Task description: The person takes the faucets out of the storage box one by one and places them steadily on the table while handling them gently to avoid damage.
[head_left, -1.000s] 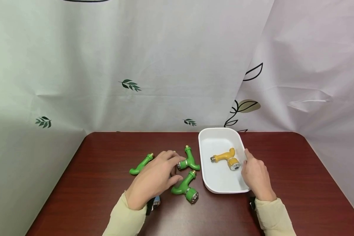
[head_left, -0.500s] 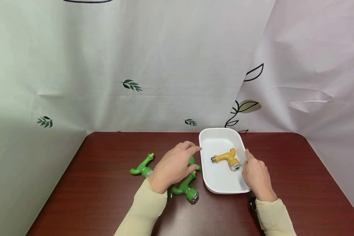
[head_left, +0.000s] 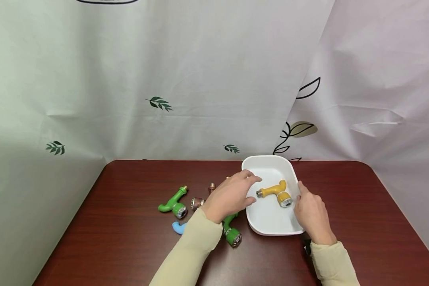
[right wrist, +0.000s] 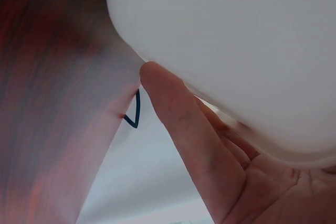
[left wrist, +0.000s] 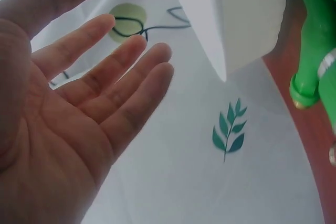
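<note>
My left hand (head_left: pixel 232 194) hovers over the left rim of a white tray (head_left: pixel 271 222), fingers spread and palm bare in the left wrist view. Inside the tray lies a yellow faucet (head_left: pixel 276 192), just right of those fingertips and apart from them. At the tray's right side, my right hand (head_left: pixel 312 214) holds the rim. In the right wrist view its fingers (right wrist: pixel 178 114) lie against the outside of the wall. Partly under my left arm is a green faucet (head_left: pixel 232 236); another green faucet (left wrist: pixel 315 40) shows in the left wrist view.
Left of my left arm lie a green faucet (head_left: pixel 175 204), a brown faucet (head_left: pixel 197 203) partly covered by the hand, and a blue faucet (head_left: pixel 178 227) mostly hidden by the sleeve. A white patterned curtain (head_left: pixel 200 79) hangs behind the dark red table (head_left: pixel 128 238).
My left hand has moved right, from above the green faucets to over the tray's left edge, uncovering the brown and blue faucets. The right hand stays at the tray.
</note>
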Available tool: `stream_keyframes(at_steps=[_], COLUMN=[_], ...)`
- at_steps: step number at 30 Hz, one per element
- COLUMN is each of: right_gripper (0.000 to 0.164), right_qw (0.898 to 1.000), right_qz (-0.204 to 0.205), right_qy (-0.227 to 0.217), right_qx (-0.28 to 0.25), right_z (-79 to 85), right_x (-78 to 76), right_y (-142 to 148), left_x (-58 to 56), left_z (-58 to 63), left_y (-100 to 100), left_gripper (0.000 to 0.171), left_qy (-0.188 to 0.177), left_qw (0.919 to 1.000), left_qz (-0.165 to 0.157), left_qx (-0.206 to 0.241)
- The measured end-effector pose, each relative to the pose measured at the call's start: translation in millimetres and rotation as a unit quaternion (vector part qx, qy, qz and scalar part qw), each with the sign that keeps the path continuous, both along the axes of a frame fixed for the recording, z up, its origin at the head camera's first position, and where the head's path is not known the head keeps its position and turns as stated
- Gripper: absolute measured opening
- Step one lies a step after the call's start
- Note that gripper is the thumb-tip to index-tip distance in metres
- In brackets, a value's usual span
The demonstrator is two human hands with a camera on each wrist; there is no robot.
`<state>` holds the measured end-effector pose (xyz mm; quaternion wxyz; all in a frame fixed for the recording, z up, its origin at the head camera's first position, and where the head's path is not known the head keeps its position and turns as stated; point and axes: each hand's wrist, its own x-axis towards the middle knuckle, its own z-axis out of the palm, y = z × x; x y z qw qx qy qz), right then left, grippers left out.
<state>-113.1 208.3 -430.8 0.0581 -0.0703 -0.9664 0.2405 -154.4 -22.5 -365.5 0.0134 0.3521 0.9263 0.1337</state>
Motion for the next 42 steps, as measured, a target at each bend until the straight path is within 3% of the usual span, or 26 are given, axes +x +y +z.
stream_keyframes(at_steps=[7,15,25,33,42], right_gripper=[0.047,0.047,0.048,0.047,0.047], right_qw=[1.000,1.000,1.000,1.000,1.000], right_qz=[-0.001,-0.001,-0.002,-0.002,0.000], right_qy=[0.000,0.000,-0.001,0.002,0.001], right_qx=[0.001,0.003,0.004,0.005,0.005], right_z=[-1.0,-1.5,-1.3,-0.6,-0.6], right_x=[0.5,0.2,0.0,-0.5,-0.9], right_y=[0.3,0.1,0.0,-0.2,-0.5], left_x=[-8.4,-13.1,-17.7,-19.5,-21.1], left_z=[-9.2,-22.7,-42.9,-49.9,-53.0], left_y=[18.1,33.7,45.5,46.7,48.5], left_gripper=[0.049,0.048,0.046,0.042,0.038], left_qy=[-0.009,-0.016,-0.016,-0.012,-0.035], left_qw=[0.9996,0.9978,0.9968,0.9964,0.9920], left_qz=[-0.019,-0.023,-0.023,-0.027,-0.027], left_qx=[-0.016,-0.060,-0.075,-0.080,-0.119])
